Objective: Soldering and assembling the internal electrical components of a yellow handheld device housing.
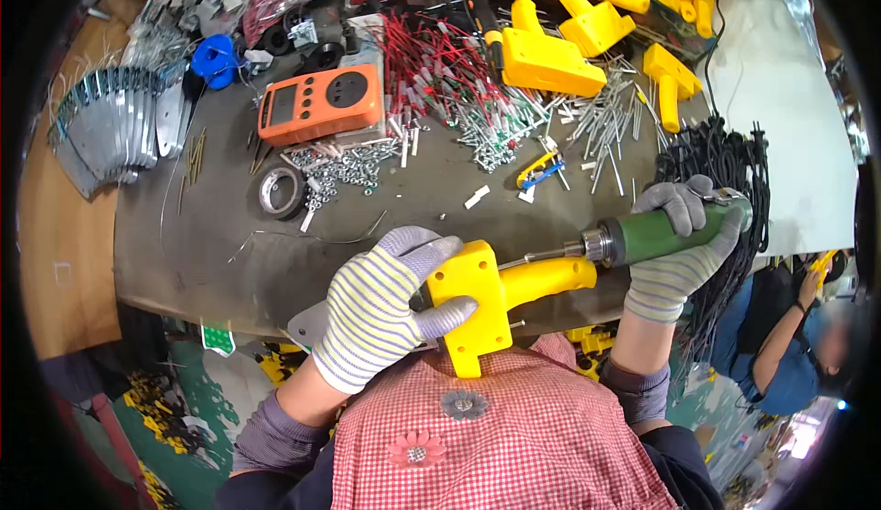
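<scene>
My left hand (385,303), in a striped glove with grey fingertips, is closed around a yellow plastic housing (473,294) with a side handle. Out from under that hand, at its left, pokes a grey metal plate (310,325). A screw (518,325) sticks out of the housing's right edge. My right hand (684,257), gloved the same way, grips a green power screwdriver (647,235). Its bit points left along the handle and reaches the housing's upper right edge; whether the tip touches a screw I cannot tell.
Metal plates (110,129) lie fanned at left. An orange multimeter (321,104), a tape roll (280,190), nuts (344,175), red wires (431,60) and long screws (606,129) cover the bench. More yellow housings (551,62) lie behind; black cables (725,161) hang at right. Another person (780,336) works at far right.
</scene>
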Demonstrator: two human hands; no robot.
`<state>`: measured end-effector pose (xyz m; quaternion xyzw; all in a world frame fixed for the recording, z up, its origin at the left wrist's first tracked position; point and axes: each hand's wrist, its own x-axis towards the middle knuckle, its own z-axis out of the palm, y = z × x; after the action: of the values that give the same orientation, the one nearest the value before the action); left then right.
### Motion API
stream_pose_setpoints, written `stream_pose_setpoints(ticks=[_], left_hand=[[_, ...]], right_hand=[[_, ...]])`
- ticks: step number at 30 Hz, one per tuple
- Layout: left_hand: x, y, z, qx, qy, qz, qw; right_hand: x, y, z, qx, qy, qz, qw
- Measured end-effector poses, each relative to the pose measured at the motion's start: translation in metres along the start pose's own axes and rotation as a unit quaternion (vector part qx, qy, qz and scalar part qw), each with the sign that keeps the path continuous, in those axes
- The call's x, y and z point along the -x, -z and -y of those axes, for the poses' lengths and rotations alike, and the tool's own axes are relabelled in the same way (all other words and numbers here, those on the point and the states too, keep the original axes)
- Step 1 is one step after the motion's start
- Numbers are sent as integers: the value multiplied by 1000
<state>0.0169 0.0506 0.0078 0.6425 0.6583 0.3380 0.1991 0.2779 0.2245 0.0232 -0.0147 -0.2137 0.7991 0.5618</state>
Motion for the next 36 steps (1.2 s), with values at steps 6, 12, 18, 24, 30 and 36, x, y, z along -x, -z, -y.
stream_pose_setpoints(ticks=[6, 12, 18, 24, 30, 36], left_hand=[[0, -2, 0, -30, -26, -37, 999], [-1, 0, -1, -29, -22, -28, 999], [1, -1, 1, -32, -18, -26, 999], [2, -4, 3, -47, -26, -19, 998], [-1, -3, 0, -45, -27, -13, 999], [-2, 9, 9, -24, -15, -125, 992]], right_hand=[[0, 15, 8, -25, 14, -42, 999], [1, 11, -8, -37, -7, -67, 997], [2, 10, -23, -36, -28, -63, 997], [6, 11, -26, -45, -18, -53, 997], [7, 10, -37, -63, -18, -17, 998], [5, 5, -38, -42, -12, -37, 998]])
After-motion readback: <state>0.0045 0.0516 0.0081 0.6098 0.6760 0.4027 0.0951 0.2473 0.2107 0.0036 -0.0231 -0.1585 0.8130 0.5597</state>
